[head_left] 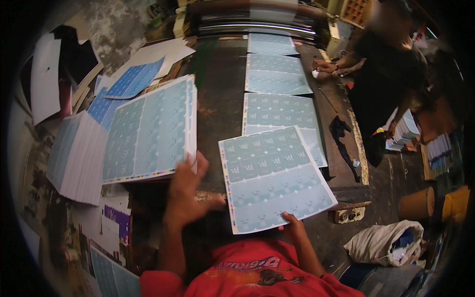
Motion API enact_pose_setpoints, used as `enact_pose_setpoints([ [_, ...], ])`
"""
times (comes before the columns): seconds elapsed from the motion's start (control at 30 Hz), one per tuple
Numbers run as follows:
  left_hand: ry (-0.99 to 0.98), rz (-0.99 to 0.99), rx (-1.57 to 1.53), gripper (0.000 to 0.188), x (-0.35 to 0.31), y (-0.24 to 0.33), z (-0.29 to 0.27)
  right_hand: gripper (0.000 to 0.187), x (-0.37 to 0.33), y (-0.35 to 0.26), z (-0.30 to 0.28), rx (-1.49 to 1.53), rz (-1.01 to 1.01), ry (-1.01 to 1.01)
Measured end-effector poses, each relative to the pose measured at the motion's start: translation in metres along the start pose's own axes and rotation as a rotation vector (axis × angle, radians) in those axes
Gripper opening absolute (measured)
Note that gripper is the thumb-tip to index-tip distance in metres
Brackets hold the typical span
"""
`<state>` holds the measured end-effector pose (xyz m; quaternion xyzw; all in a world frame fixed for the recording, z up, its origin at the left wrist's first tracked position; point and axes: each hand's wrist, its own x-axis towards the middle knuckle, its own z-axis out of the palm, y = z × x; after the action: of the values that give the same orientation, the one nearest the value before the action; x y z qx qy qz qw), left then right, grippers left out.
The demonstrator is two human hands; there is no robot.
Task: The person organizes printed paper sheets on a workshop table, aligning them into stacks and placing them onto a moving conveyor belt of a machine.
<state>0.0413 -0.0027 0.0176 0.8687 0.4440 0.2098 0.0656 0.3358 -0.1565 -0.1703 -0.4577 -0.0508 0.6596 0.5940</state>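
The right hand (295,230) grips the printed sheet (274,180) at its lower edge, thumb on top; the sheet sits in front of the body, its far end overlapping the dark table (217,99). The left hand (185,195) is spread, thumb stretched toward the sheet, fingers by the near corner of a pile of printed sheets (148,131); blur hides whether they touch it.

At the lower right, a whitish sack (376,242) gapes open, with something blue and something white inside, too unclear to name. Just beyond it, a brown cylindrical container (416,204) leans; what it holds cannot be told.

Farther along the table lies a line of similar sheets (277,73), with a black cloth (341,131) to their right. Past that, a co-worker (386,64) stands at the table's right side. Metal rollers (222,29) span the far end, and near them is a wooden rack (354,11) divided into small compartments, their contents too small to tell.
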Motion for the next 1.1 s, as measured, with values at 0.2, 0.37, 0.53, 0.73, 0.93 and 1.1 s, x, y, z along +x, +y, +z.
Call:
enact_pose_setpoints([
  [0.2, 0.09, -0.22, 0.154, 0.098, 0.003, -0.04, 0.001, 0.041, -0.032, 0.026, -0.023, -0.167, 0.029, -0.001],
  [0.37, 0.135, -0.239, 0.137, 0.088, -0.007, -0.033, 0.008, 0.038, -0.048, 0.032, -0.022, -0.075, 0.152, 0.027],
  [0.53, 0.187, -0.277, 0.033, 0.078, -0.006, -0.039, 0.011, 0.038, -0.057, 0.027, -0.011, -0.083, 0.155, 0.014],
  [0.73, 0.453, -0.099, -0.271, 0.06, 0.024, 0.029, 0.02, 0.042, -0.042, 0.026, -0.012, -0.128, 0.041, -0.024],
  [0.93, 0.239, -0.439, -0.762, 0.073, 0.181, -0.026, 0.168, 0.046, -0.014, 0.02, -0.013, -0.045, -0.017, 0.006],
  [1.1, -0.031, -0.626, -0.92, 0.089, 0.296, -0.118, 0.292, 0.049, 0.017, 0.014, -0.018, 0.018, 0.012, -0.109],
])
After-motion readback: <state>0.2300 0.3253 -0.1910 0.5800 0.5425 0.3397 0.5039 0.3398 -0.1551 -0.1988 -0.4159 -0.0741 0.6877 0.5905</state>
